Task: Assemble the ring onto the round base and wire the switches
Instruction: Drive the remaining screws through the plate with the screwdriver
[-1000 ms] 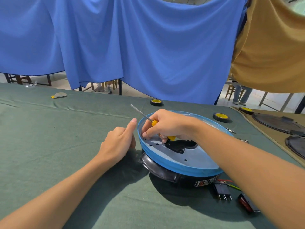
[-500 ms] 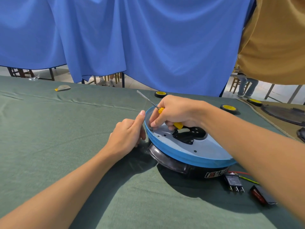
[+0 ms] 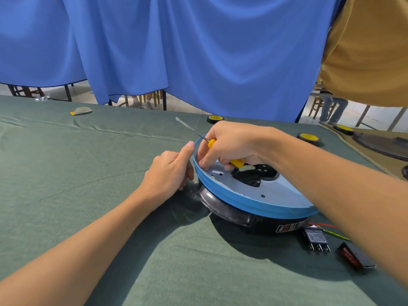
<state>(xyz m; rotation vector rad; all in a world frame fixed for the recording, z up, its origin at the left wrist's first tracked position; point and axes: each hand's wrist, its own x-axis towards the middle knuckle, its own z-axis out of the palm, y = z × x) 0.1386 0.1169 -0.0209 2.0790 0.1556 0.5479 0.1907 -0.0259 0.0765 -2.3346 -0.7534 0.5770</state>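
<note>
A blue round base (image 3: 254, 204) sits on top of a black ring (image 3: 225, 208) on the green cloth. My right hand (image 3: 234, 146) grips a yellow-handled screwdriver (image 3: 210, 143) with its metal shaft pointing up and left, while its fingertips press down inside the blue rim. My left hand (image 3: 170, 173) is curled beside the base, thumb up against the blue rim's left edge; I cannot tell if it holds anything. A black switch (image 3: 315, 238) with metal pins and a red rocker switch (image 3: 353, 257) lie to the lower right, with red and green wires (image 3: 326, 227).
Black-and-yellow wheels (image 3: 308, 138) (image 3: 214, 119) lie on the far part of the table (image 3: 66, 173). Dark round parts (image 3: 384, 144) rest on a tan cloth at the right. A small grey-yellow piece (image 3: 81, 111) lies far left. Blue curtains hang behind.
The view has shifted slightly. My left thumb has moved up against the blue rim. My right hand stays on the screwdriver inside the base.
</note>
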